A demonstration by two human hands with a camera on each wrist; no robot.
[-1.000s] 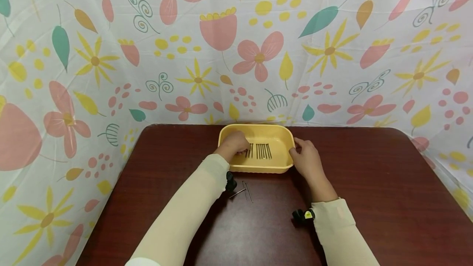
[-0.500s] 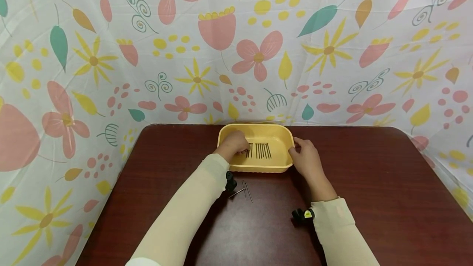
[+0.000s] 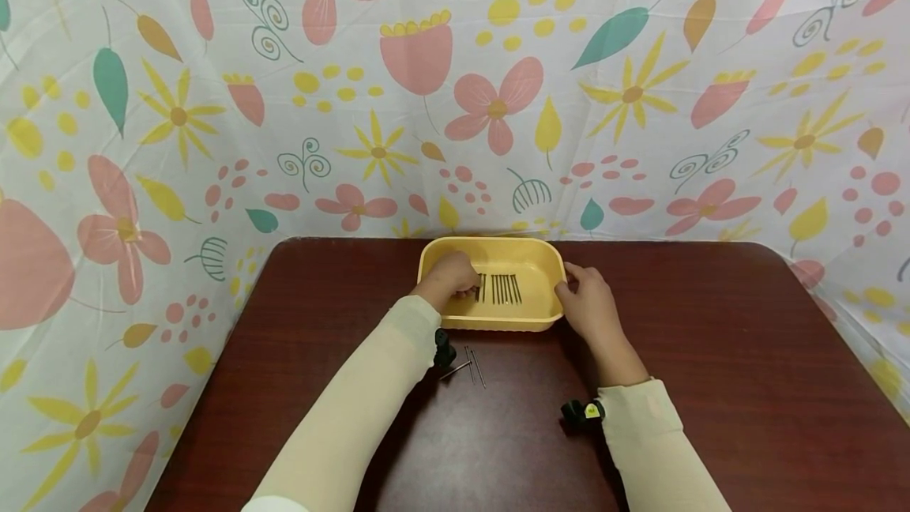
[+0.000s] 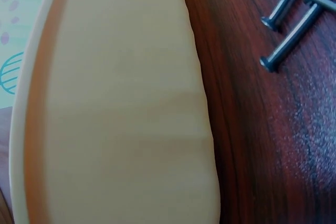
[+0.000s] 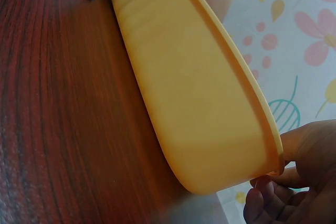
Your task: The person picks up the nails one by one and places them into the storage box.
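Observation:
Against the back of the table stands a yellow plastic tray (image 3: 533,263) with rounded corners. Inside it, several nails (image 3: 506,289) lie side by side in a row, pointing toward the front. My left hand (image 3: 449,279) reaches down into the tray's left half, fingertips curled around a nail (image 3: 478,292) at the row's left end; the hand hides part of that nail. At the tray's right end, my right hand (image 3: 592,308) pinches the rim between thumb and fingers, as the right wrist view shows with the hand (image 5: 304,174) at the tray's corner.
Several loose nails (image 3: 472,366) lie crossed on the dark red wooden table (image 3: 498,441) in front of the tray, close to the left wrist camera (image 3: 444,348). A floral cloth (image 3: 498,180) hangs right behind the table's back edge.
The nail at my left fingertips has shifted slightly right, nearer the neighbouring nail in the row. My right hand stays on the tray's rim.

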